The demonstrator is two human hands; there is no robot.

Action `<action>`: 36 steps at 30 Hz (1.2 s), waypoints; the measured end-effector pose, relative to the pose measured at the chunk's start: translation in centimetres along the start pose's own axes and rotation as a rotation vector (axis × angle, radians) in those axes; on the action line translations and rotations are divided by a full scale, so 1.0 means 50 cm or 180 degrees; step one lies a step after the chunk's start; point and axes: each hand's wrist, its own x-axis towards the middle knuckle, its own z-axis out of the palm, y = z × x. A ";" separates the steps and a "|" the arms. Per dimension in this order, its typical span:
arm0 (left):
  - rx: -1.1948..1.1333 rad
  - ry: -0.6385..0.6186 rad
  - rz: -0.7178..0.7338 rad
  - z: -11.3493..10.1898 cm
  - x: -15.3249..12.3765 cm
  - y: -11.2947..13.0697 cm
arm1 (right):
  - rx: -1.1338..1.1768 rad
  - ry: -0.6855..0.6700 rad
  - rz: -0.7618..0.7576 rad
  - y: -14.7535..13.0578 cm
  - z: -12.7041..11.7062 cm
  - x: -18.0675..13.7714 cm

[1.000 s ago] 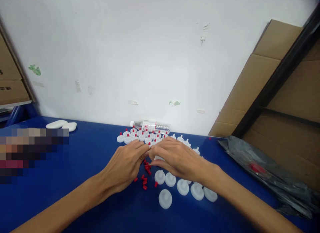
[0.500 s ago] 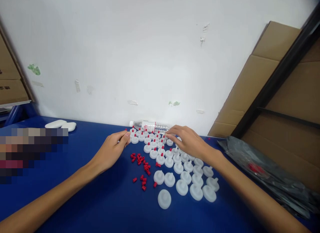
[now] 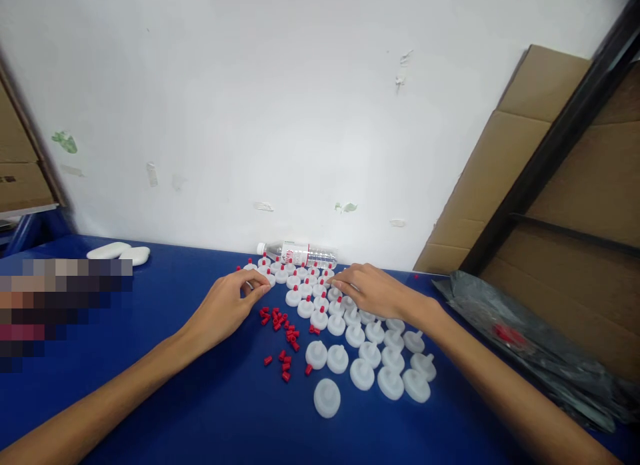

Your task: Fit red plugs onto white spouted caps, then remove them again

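Note:
My left hand (image 3: 230,308) is closed, thumb and forefinger pinched together at the edge of a white disc-shaped piece with a stem (image 3: 271,278) in the back left of the group. My right hand (image 3: 373,290) reaches over the back right pieces with its fingers drawn together; its tips are beside a red-capped piece (image 3: 326,277), and what they hold is hidden. Several pieces at the back wear red caps on their stems. Bare-stemmed white pieces (image 3: 370,354) lie at the front right. Loose red caps (image 3: 277,316) are scattered between my forearms.
A clear plastic bottle (image 3: 300,253) lies on its side against the wall. Two white rounded objects (image 3: 135,255) are at the back left, by a pixelated area. Grey plastic bags (image 3: 525,345) and cardboard (image 3: 480,165) flank the right of the blue table (image 3: 165,398).
My left hand has moved slightly right and down, uncovering a red-capped piece at the far left of the group. My right hand has dipped a little. The view has shifted slightly.

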 end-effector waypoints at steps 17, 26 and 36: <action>0.0291 -0.0048 0.0081 0.011 -0.003 -0.022 | 0.0263 -0.0261 0.0101 0.013 -0.005 -0.002; 0.0283 -0.0211 0.0319 0.016 -0.005 -0.016 | 0.0256 0.0286 -0.0019 -0.024 -0.037 -0.011; 0.0218 0.0017 0.1009 0.007 -0.033 0.046 | 0.0029 0.0415 -0.0551 -0.097 -0.014 -0.005</action>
